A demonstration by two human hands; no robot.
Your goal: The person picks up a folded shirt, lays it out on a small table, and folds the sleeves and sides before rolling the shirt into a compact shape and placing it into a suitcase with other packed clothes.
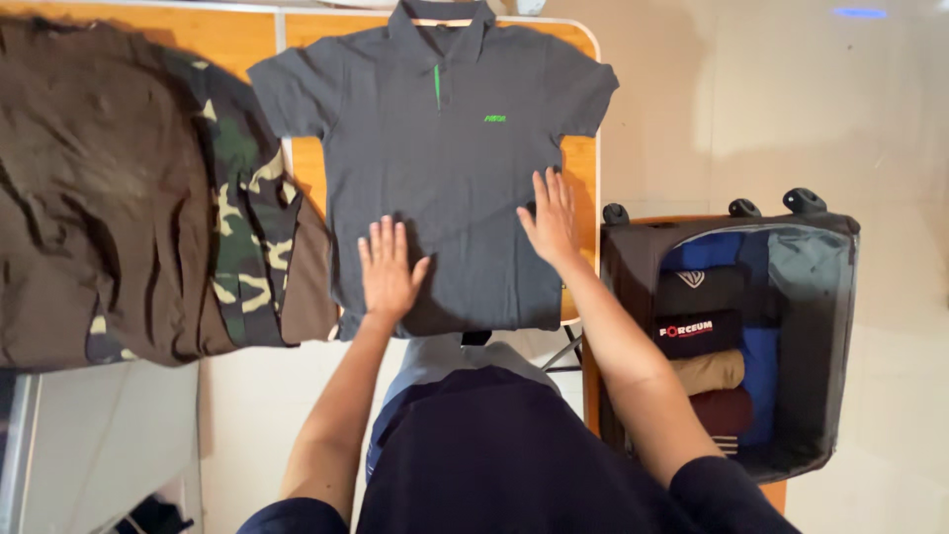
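Observation:
A dark grey polo shirt [445,148] with a green placket stripe lies spread flat, front up, on a wooden table [583,168]. My left hand [388,269] rests flat on the shirt's lower left part, fingers spread. Palm down and fingers apart, my right hand [550,220] presses on the shirt's lower right side near its edge. Neither hand grips anything.
A heap of brown and camouflage clothes [138,188] covers the table's left part. To the right stands an open black suitcase [816,326] on wheels, holding several rolled and folded garments [707,341]. Pale tiled floor [791,99] lies beyond.

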